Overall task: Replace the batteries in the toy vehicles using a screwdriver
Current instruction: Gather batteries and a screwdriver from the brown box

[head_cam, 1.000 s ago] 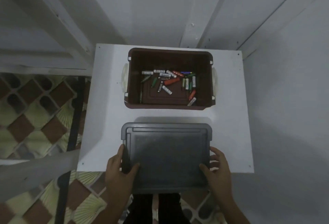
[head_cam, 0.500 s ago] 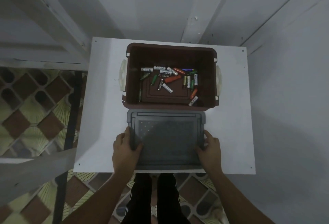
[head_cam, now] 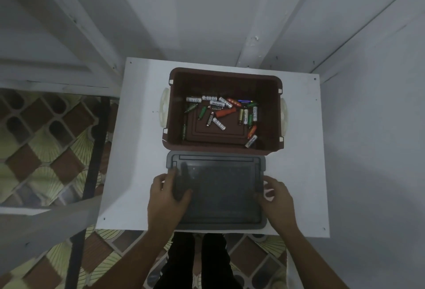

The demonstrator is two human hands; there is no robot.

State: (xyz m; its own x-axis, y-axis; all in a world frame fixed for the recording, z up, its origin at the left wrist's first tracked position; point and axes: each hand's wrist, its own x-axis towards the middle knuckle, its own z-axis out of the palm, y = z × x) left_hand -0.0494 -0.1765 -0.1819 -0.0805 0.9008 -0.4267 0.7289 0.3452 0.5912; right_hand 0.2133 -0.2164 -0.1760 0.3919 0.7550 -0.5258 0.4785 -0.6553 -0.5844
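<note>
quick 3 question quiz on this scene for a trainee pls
1. True or false: the grey lid sits closed on top of the brown bin.
2. What lies inside the bin? A) batteries B) toy cars C) screwdrivers
3. Which grips the lid: the left hand, the right hand, or both?

Key
1. False: the lid lies on the white table, in front of the open bin.
2. A
3. Both, one at each side edge.

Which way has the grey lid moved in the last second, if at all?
Yes: the grey lid moved away from the person, up to the brown box.
</note>
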